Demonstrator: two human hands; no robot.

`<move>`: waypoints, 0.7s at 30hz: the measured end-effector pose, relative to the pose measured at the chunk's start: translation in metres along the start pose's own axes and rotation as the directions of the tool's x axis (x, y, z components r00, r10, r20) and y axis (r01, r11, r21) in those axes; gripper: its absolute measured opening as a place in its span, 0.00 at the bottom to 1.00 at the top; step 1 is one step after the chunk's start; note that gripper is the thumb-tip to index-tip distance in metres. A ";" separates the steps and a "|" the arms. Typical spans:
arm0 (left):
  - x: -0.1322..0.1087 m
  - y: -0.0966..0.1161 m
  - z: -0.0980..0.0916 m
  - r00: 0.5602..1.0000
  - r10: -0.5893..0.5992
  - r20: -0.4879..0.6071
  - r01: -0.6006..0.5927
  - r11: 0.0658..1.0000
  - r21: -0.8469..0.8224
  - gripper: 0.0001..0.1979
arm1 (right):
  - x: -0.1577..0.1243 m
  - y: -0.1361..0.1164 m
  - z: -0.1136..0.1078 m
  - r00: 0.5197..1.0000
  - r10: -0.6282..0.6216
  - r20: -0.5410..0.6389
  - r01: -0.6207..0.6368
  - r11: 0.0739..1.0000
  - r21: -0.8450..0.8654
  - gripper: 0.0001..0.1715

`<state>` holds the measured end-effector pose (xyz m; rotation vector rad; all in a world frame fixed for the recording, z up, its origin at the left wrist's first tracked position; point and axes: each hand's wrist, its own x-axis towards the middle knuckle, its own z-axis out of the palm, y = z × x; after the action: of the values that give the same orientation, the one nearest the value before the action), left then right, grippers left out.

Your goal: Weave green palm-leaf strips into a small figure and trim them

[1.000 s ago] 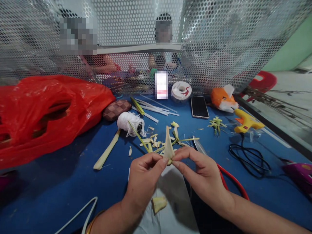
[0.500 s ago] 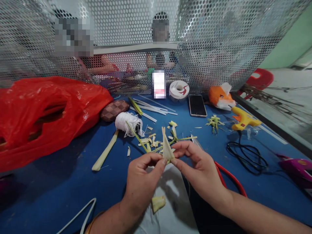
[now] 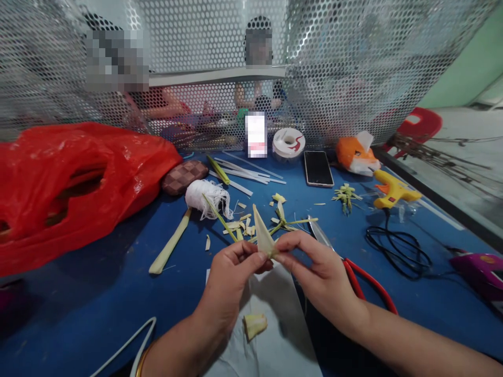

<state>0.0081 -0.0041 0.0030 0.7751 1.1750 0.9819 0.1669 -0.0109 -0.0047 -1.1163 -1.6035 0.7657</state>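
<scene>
A pale, pointed piece of folded leaf (image 3: 263, 234) stands between my two hands, its tip up and leaning left. My left hand (image 3: 236, 275) pinches its base between thumb and fingers. From the other side, my right hand (image 3: 314, 267) grips the base at its right corner with thumb and forefinger. Below them a short yellowish leaf piece (image 3: 255, 325) lies on a white sheet (image 3: 275, 314). Just beyond the fingers are small leaf scraps (image 3: 247, 226) and a green stem with thin branches (image 3: 282, 222). Red-handled scissors (image 3: 371, 285) lie partly under my right hand.
Left are a red plastic bag (image 3: 129, 173), a checked pouch (image 3: 184, 177), white string (image 3: 206, 199) and a stalk (image 3: 171, 243). A ribbon roll (image 3: 288, 142), phone (image 3: 318, 168) and yellow glue gun (image 3: 395, 191) with black cord (image 3: 396, 254) lie right. Perforated metal mesh (image 3: 196, 36) borders the back.
The folded leaf's tip has tilted to the left. My right fingers have closed in on its base, and more of the scissors' blades shows.
</scene>
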 end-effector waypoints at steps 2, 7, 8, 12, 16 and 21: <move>0.001 0.000 -0.001 0.998 -0.052 0.028 0.054 0.996 -0.074 0.08 | 0.000 0.002 -0.002 0.993 -0.092 0.067 0.096 0.994 -0.056 0.05; 0.000 0.002 -0.001 0.993 -0.092 0.069 0.100 0.986 -0.133 0.09 | 0.000 0.004 -0.002 0.984 -0.156 0.085 0.165 0.981 -0.105 0.08; -0.001 0.002 -0.001 0.994 -0.085 0.065 0.093 0.987 -0.135 0.09 | 0.000 0.004 -0.002 0.986 -0.156 0.065 0.162 0.982 -0.099 0.08; -0.002 0.003 -0.001 0.997 -0.051 0.052 0.057 0.991 -0.120 0.09 | 0.000 0.003 -0.001 0.987 -0.160 -0.003 0.159 0.984 -0.081 0.08; -0.003 0.003 -0.001 0.997 -0.048 0.063 0.055 0.993 -0.103 0.08 | 0.001 0.002 -0.002 0.984 -0.179 0.006 0.179 0.979 -0.098 0.09; -0.003 0.003 0.000 0.997 -0.064 0.044 0.069 0.990 -0.125 0.09 | 0.001 0.001 -0.003 0.982 -0.187 0.029 0.189 0.974 -0.123 0.09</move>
<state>0.0078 -0.0054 0.0065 0.6483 1.0869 0.9716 0.1701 -0.0093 -0.0045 -1.0300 -1.7630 0.5579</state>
